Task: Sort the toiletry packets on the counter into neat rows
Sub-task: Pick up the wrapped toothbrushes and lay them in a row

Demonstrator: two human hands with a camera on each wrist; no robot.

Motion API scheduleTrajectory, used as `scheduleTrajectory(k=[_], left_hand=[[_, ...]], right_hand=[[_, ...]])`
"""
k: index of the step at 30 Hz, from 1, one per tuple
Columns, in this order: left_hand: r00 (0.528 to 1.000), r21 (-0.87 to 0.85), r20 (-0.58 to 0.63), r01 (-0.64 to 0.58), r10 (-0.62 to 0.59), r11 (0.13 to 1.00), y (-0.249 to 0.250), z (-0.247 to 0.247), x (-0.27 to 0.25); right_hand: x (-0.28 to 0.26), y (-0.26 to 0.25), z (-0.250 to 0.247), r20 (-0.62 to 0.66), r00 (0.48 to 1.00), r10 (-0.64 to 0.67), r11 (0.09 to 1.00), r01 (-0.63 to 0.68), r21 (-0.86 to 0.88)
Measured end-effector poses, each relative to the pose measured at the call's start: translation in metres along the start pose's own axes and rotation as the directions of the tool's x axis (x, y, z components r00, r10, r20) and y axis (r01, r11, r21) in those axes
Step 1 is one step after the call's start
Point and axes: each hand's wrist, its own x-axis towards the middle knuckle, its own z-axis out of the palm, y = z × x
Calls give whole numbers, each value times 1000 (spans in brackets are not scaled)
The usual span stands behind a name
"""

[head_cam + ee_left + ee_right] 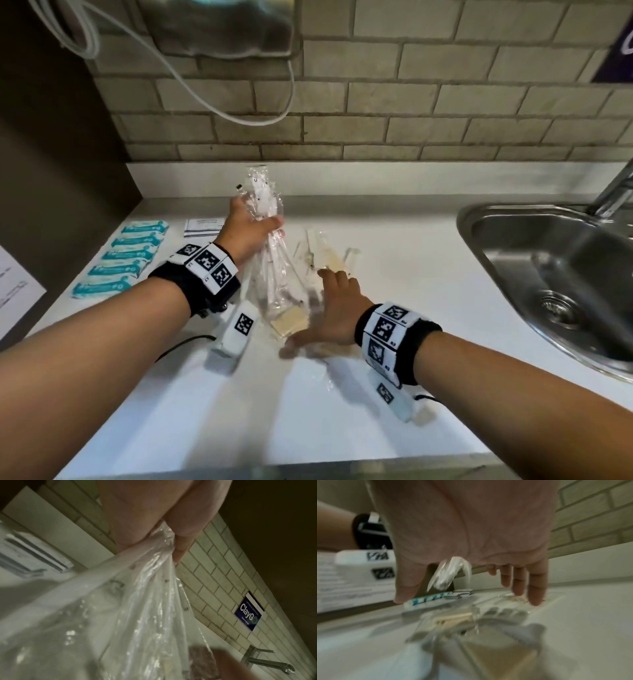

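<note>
the clear packets [270, 260], a bunch of long transparent sleeves with white sticks inside, hung at the centre of the head view, lifted off the white tabletop [394, 394] with their lower ends near it. the left hand [246, 229] was the grip on them, fingers and thumb curled tight round the upper part of the bunch. more loose clear packets [325, 253] lay just right of centre. the right hand [334, 308] was spread flat with straight fingers over them and clasped nothing. at the left of the frame 5 teal packets [126, 260] already lay in a row, with a white packet stack [202, 228] just above and to their right. a sink [479, 219] sat at the right. the film looked slippery, so i judged a sleeve could slide from the bunch, or a sweep could scatter the loose ones toward the sink.
</note>
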Motion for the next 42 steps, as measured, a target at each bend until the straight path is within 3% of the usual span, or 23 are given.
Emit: scheduleTrajectory(k=[2,5,11,17,23,31,37,40,42], left_hand=[[999,27,-16,-27,27,999,7,-11,1],[999,40,-16,-32,32,999,9,-16,2],[998,54,45,-37,34,998,-2,-10,10],[996,54,78,-57,53,997,0,-9,34],[995,54,84,-63,59,997,0,-7,59],[995,75,98,-28,20,997,-2,-1,74],[996,89,84,-17,9,996,3,20,74],[996,126,91,-22,10,992,2,45,78],[993,160,120,-18,-1,987,-3,72,80]], right_hand=[[4,1,20,68,998,17,992,-9,-122],[21,11,44,60,996,69,981,-56,-186],[62,41,24,26,984,176,967,-168,-190],[91,47,1,97,985,140,974,-120,-195],[134,19,1,188,975,115,983,-83,-166],[147,9,-6,293,955,49,993,-14,-119],[109,34,-60,198,980,-27,999,30,-15],[84,63,-85,266,964,-17,974,-45,223],[77,82,-93,194,980,-35,927,-41,372]])
